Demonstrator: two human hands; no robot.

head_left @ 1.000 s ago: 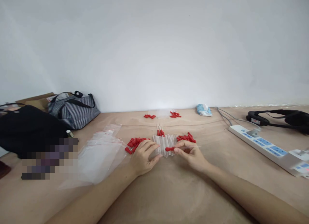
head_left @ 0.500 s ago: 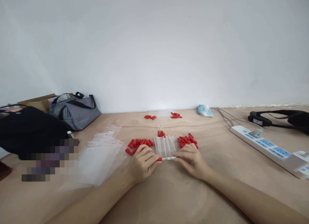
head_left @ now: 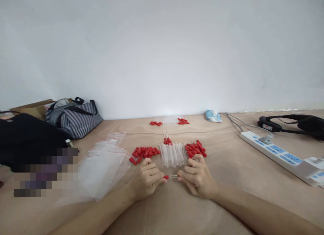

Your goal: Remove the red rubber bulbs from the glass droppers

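My left hand (head_left: pixel 149 177) pinches a red rubber bulb (head_left: pixel 166 177), most of it covered by the fingers. The fingers of my right hand (head_left: pixel 196 176) are closed on the clear tube (head_left: pixel 173 176) that meets the bulb's open end, so the two form one level line just above the table. Beyond the hands lies a row of clear tubes (head_left: pixel 173 155). Loose red bulbs form one pile (head_left: pixel 145 152) behind my left hand and another pile (head_left: pixel 196 149) behind my right. Droppers with red bulbs (head_left: pixel 167 140) lie past the tubes.
Clear zip bags (head_left: pixel 101 171) lie at left, near a black bag (head_left: pixel 27 140) and a striped bag (head_left: pixel 76 118). By the wall are more tubes and red bulbs (head_left: pixel 182 121) and a blue-white packet (head_left: pixel 213 115). At right are a power strip (head_left: pixel 273 154) and a black headset (head_left: pixel 291 125).
The red bulb has passed from my right fingers into my left hand, and my right hand now grips the clear tube. Both hands have drawn nearer to me, away from the tube row.
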